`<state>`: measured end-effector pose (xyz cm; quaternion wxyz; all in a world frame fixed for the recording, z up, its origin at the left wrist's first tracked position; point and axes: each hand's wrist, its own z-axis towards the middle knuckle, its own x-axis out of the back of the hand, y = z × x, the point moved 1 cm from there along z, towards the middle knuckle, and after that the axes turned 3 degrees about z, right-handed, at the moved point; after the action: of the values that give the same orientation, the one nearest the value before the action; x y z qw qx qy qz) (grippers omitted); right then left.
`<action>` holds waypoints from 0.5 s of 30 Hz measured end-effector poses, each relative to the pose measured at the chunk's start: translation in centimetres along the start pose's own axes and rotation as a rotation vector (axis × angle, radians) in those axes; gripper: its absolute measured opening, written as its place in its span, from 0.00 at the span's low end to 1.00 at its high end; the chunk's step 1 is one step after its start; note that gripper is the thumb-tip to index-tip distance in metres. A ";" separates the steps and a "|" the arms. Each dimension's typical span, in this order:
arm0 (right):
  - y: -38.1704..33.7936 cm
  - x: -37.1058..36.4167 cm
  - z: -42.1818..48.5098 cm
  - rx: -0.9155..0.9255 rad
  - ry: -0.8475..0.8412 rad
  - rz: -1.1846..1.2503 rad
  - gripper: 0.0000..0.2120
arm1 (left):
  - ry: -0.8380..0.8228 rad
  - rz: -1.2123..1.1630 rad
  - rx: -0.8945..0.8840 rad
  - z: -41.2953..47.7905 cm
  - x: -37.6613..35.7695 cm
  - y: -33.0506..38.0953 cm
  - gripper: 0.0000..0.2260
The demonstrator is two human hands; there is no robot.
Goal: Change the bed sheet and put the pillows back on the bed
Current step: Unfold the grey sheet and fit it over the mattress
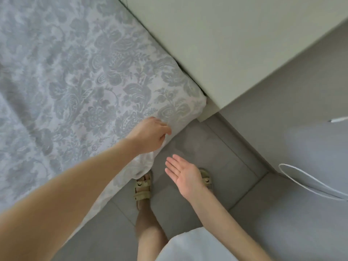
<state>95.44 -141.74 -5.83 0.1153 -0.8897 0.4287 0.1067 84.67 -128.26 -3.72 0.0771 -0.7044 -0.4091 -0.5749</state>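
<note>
The bed (185, 99) fills the left and far part of the scene. A grey-and-white floral sheet (79, 78) lies on top of it and hangs loose over its near right edge. To its right, two sandals (142, 187) stand on the grey tiled floor (222, 162), just beside the bed.

The bed sheet (84, 72) was seen in pale grey-white, patterned all over with darker grey flowers, leaves and scrolls. The floor tiles (207, 147) were shown in plain mid grey, divided by thin darker joints. The cabinet (226, 44) was coloured a pale creamy green, with no pattern. The sandals (142, 191) were seen in dull beige-olive, the garment (197, 245) at the lower edge in plain white, and the cable (339, 119) in white
</note>
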 end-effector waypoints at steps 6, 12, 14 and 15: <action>5.8 -0.5 1.7 0.001 0.235 -0.129 0.13 | -0.167 0.388 -0.638 4.6 -0.9 -0.9 0.09; 11.1 -3.2 3.5 0.158 0.171 0.211 0.12 | -0.541 0.745 -0.879 6.2 -3.0 1.2 0.17; 12.2 -4.2 3.9 0.214 0.137 0.232 0.17 | -0.679 0.889 -0.823 6.6 -3.3 2.6 0.25; 12.5 -4.6 4.0 0.225 0.113 0.244 0.18 | -0.761 0.932 -0.781 6.8 -3.7 3.3 0.27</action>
<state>82.40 -144.75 -9.76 0.1761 -0.8172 0.5484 0.0211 91.92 -128.22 -7.97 -0.0911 -0.9337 0.1714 -0.3010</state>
